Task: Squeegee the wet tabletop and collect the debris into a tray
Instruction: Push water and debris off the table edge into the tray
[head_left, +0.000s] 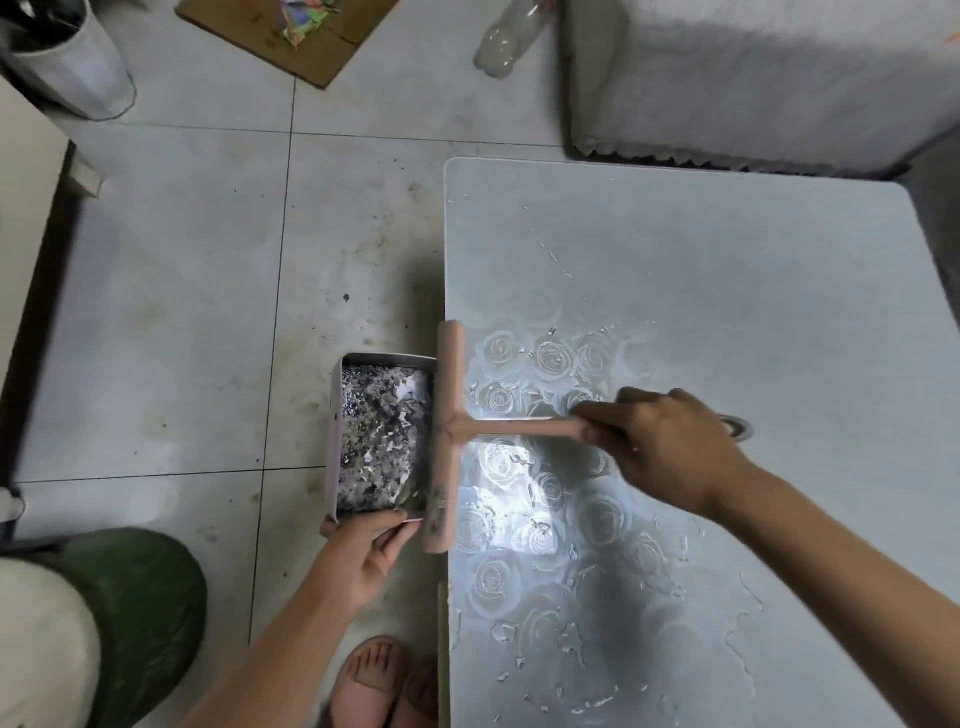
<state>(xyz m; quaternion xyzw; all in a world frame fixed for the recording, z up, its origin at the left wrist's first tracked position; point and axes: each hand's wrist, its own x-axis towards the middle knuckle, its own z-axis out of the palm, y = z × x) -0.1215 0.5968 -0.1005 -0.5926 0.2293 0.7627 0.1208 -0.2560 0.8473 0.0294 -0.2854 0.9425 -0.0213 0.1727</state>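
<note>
A pink squeegee (449, 431) lies with its blade along the left edge of the wet, rose-patterned tabletop (701, 291). My right hand (660, 441) grips the end of its handle. A metal tray (335, 426) full of grey wet debris (382, 441) is held just off the table's left edge, against the blade. My left hand (363, 551) grips the tray's near end from below. Water streaks and small scraps remain on the near part of the table.
A tiled floor (208, 312) lies to the left, with a grey bin (78, 67), cardboard (291, 36) and a plastic bottle (506, 41) at the far side. A white covered box (753, 78) stands behind the table. My foot in a pink sandal (379, 680) is below.
</note>
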